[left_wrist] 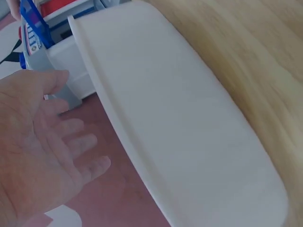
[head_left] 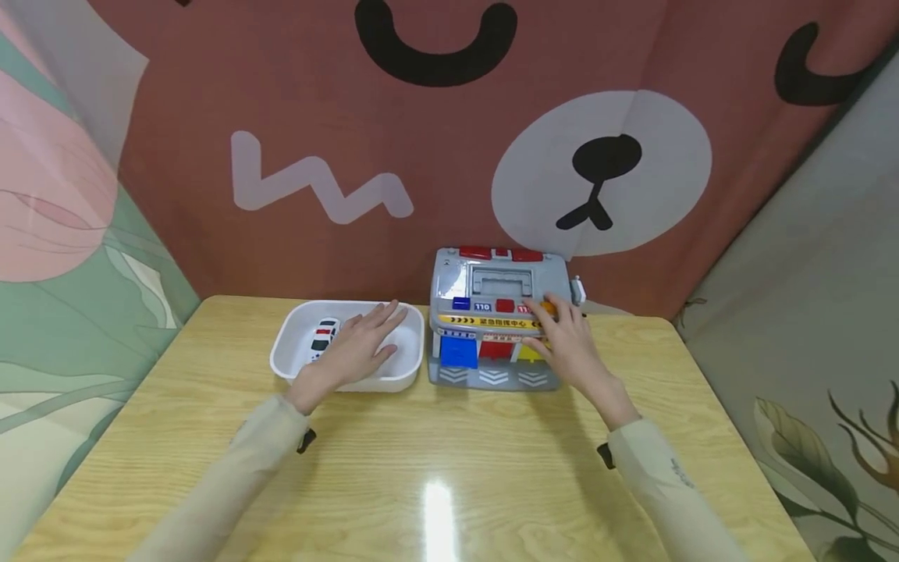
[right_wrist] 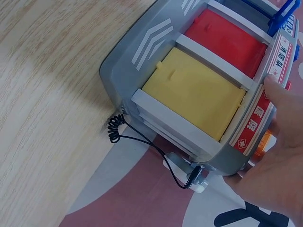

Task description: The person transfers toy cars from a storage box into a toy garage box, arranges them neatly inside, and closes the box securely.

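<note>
Right hand on the toy garage's front edge, seemingly working its buttons; car waiting in the tub.
The right hand [head_left: 574,353] holds the toy garage [head_left: 485,321] lightly, thumb against the front sign, fingers over the roof beside the orange button [right_wrist: 262,144]. The left hand [head_left: 357,347] hovers, fingers spread, over the white tub [head_left: 385,384], gripping nothing; the toy car [head_left: 324,336] lies inside, just beside it. The blue door [head_left: 459,353] is swung out (the red door [right_wrist: 226,42] and yellow door [right_wrist: 194,92] are closed), so the next move probably calls for a firm button press while the garage is kept steady.
</note>
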Motion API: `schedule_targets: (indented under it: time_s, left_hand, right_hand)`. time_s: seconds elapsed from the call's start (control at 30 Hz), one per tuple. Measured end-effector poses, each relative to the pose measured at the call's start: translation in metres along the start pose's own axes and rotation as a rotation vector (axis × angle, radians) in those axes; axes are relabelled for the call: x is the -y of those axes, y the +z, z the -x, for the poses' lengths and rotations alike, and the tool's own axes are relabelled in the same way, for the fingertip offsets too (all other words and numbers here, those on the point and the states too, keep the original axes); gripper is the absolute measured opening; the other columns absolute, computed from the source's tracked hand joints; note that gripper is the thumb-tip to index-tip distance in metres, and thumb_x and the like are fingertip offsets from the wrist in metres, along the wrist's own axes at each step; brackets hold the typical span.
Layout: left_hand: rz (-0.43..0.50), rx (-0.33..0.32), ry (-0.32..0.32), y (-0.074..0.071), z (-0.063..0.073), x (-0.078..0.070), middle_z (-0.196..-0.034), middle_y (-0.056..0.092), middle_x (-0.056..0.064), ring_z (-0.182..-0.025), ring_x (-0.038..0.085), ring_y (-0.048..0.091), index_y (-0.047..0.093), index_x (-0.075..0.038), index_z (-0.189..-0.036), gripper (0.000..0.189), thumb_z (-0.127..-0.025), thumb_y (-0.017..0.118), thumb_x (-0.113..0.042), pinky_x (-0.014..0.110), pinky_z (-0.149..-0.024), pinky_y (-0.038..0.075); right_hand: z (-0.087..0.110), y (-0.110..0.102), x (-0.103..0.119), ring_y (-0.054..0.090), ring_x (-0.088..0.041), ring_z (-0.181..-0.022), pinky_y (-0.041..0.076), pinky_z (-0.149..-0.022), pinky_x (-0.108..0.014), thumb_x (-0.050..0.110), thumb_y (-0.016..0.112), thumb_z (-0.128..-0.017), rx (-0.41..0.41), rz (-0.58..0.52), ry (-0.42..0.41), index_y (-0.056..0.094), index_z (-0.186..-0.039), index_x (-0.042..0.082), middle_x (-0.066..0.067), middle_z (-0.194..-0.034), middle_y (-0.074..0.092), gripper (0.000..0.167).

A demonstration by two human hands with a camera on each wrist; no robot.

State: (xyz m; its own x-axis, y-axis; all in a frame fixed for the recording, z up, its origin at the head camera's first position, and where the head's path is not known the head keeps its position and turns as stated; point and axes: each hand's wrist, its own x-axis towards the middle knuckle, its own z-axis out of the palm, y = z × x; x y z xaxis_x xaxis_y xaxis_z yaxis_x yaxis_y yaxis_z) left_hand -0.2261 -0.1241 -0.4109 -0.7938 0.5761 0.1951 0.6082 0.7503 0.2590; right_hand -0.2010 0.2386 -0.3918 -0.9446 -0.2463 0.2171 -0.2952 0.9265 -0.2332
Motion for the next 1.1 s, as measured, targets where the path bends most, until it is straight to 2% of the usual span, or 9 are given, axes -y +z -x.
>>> schedule_targets:
  time_s: [0.13, 0.23, 0.3, 0.37, 0.5, 0.67, 0.73, 0.9, 1.1]
  left_hand:
    - [0.026, -0.04, 0.01, 0.0, 0.005, 0.01, -0.15, 0.037, 0.017, -0.136, 0.037, 0.034, 0.042, -0.005, -0.145, 0.057, -0.094, 0.062, -0.018, 0.059, -0.104, 0.032]
    - [0.155, -0.069, 0.022, 0.0, 0.008, 0.02, -0.143, 0.045, 0.02, -0.132, 0.038, 0.041, 0.046, 0.001, -0.141, 0.051, -0.094, 0.062, -0.012, 0.055, -0.106, 0.033]
    - [0.269, -0.075, 0.003, -0.001, 0.01, 0.026, -0.139, 0.05, 0.022, -0.128, 0.039, 0.046, 0.048, 0.004, -0.138, 0.048, -0.094, 0.061, -0.01, 0.052, -0.105, 0.035]
    - [0.378, -0.06, -0.045, -0.004, 0.012, 0.033, -0.136, 0.052, 0.022, -0.122, 0.039, 0.051, 0.048, 0.006, -0.137, 0.045, -0.096, 0.059, -0.01, 0.051, -0.102, 0.039]
    - [0.558, -0.021, -0.194, -0.011, 0.018, 0.043, -0.126, 0.058, 0.024, -0.108, 0.039, 0.059, 0.05, 0.006, -0.135, 0.041, -0.098, 0.056, -0.013, 0.051, -0.089, 0.049]
    - [0.86, 0.046, -0.375, -0.024, 0.026, 0.053, -0.123, 0.055, 0.034, -0.109, 0.045, 0.058, 0.041, 0.013, -0.136, 0.045, -0.102, 0.05, -0.014, 0.051, -0.089, 0.05]
    - [0.961, 0.056, -0.425, -0.025, 0.029, 0.059, -0.124, 0.052, 0.037, -0.109, 0.046, 0.058, 0.037, 0.017, -0.136, 0.047, -0.102, 0.048, -0.014, 0.051, -0.09, 0.05]
    - [1.058, 0.048, -0.509, -0.024, 0.035, 0.075, -0.119, 0.055, 0.037, -0.101, 0.039, 0.064, 0.035, 0.021, -0.133, 0.046, -0.102, 0.047, -0.011, 0.047, -0.087, 0.052]
    - [1.059, 0.054, -0.569, -0.031, 0.042, 0.083, -0.102, 0.063, 0.029, -0.084, 0.023, 0.069, 0.039, 0.023, -0.128, 0.047, -0.101, 0.049, -0.014, 0.038, -0.08, 0.056]
  right_hand:
    - [0.001, 0.0, 0.0, 0.025, -0.044, -0.129, 0.025, -0.105, -0.062, 0.035, 0.066, -0.092, 0.001, 0.007, 0.0, 0.035, -0.15, 0.016, -0.024, -0.15, 0.023, 0.068]
    - [0.002, 0.0, 0.0, 0.025, -0.044, -0.129, 0.026, -0.104, -0.062, 0.036, 0.066, -0.092, -0.008, 0.01, -0.005, 0.036, -0.15, 0.016, -0.024, -0.15, 0.023, 0.068]
    - [0.001, 0.0, 0.0, 0.025, -0.044, -0.129, 0.026, -0.104, -0.062, 0.036, 0.065, -0.092, -0.013, 0.012, -0.009, 0.036, -0.15, 0.016, -0.024, -0.15, 0.024, 0.068]
    - [0.001, 0.001, 0.0, 0.025, -0.043, -0.129, 0.026, -0.104, -0.062, 0.036, 0.065, -0.092, -0.013, 0.013, -0.011, 0.036, -0.15, 0.017, -0.024, -0.15, 0.023, 0.068]
    - [0.002, 0.001, -0.001, 0.025, -0.044, -0.129, 0.026, -0.104, -0.062, 0.036, 0.066, -0.092, -0.009, 0.024, -0.009, 0.035, -0.15, 0.016, -0.024, -0.15, 0.023, 0.069]
    - [0.003, 0.001, -0.001, 0.026, -0.044, -0.129, 0.027, -0.104, -0.062, 0.035, 0.066, -0.091, -0.014, 0.033, -0.01, 0.035, -0.15, 0.016, -0.024, -0.15, 0.023, 0.069]
    - [0.002, 0.001, -0.001, 0.026, -0.043, -0.129, 0.028, -0.103, -0.062, 0.035, 0.066, -0.091, -0.014, 0.031, -0.011, 0.035, -0.15, 0.017, -0.024, -0.15, 0.023, 0.069]
    - [0.002, 0.001, -0.001, 0.027, -0.044, -0.128, 0.028, -0.103, -0.062, 0.036, 0.065, -0.092, -0.009, 0.036, -0.018, 0.035, -0.15, 0.017, -0.024, -0.15, 0.024, 0.068]
    - [0.001, 0.001, -0.001, 0.027, -0.044, -0.128, 0.028, -0.103, -0.062, 0.037, 0.065, -0.092, -0.007, 0.038, -0.018, 0.035, -0.15, 0.016, -0.024, -0.149, 0.024, 0.069]
